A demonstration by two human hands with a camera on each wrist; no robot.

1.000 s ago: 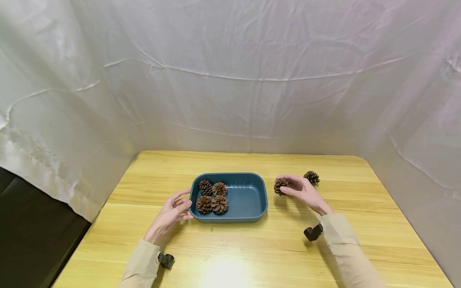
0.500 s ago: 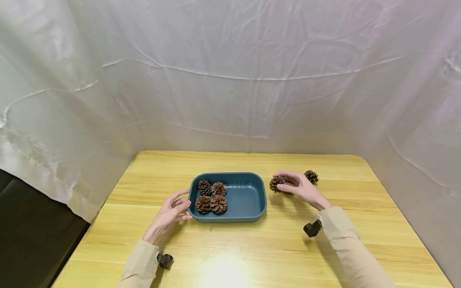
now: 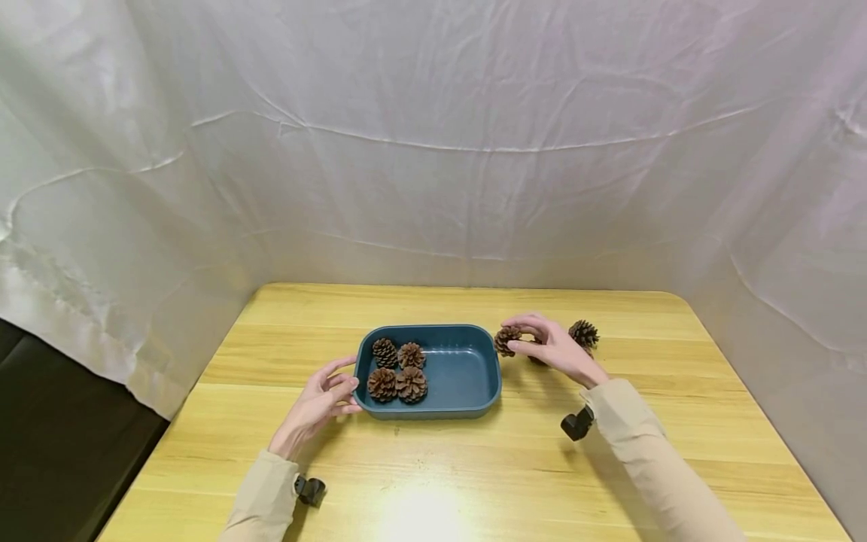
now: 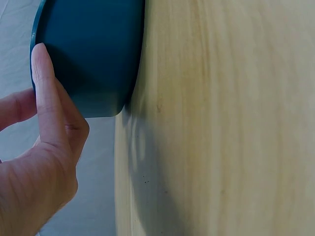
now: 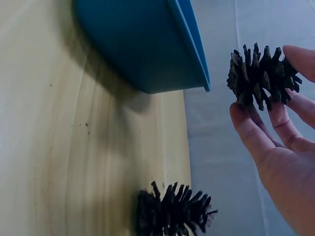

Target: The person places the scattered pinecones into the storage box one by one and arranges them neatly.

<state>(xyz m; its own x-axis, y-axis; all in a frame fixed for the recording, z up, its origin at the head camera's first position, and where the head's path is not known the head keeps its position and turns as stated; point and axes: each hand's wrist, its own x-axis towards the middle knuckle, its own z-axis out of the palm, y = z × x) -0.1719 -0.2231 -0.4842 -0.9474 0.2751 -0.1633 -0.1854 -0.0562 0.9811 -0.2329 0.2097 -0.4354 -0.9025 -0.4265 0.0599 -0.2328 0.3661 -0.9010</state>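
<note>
My right hand [image 3: 552, 346] pinches a brown pine cone [image 3: 506, 341] between thumb and fingertips, just beyond the right rim of a blue rectangular bin [image 3: 467, 412]. In the right wrist view this pine cone [image 5: 261, 76] is held up off the table, its scales spread. Several pine cones [image 3: 412, 384] sit grouped in the bin's left half. My left hand [image 3: 318, 406] is at the bin's left end, fingers extended. In the left wrist view, a fingertip [image 4: 41, 51] lies along the bin's outer wall near the rim.
Another pine cone [image 3: 537, 354] shows partly behind my right hand on the wooden table [image 3: 433, 467]. Farther right lies a dark pine cone [image 3: 584, 334]. A pale curtain [image 3: 467, 188] hangs around the back and sides. A dark surface [image 3: 68, 436] is at lower left.
My right hand has moved left with the pine cone, from above the table to the bin's right rim. The left hand and the bin stay almost still.
</note>
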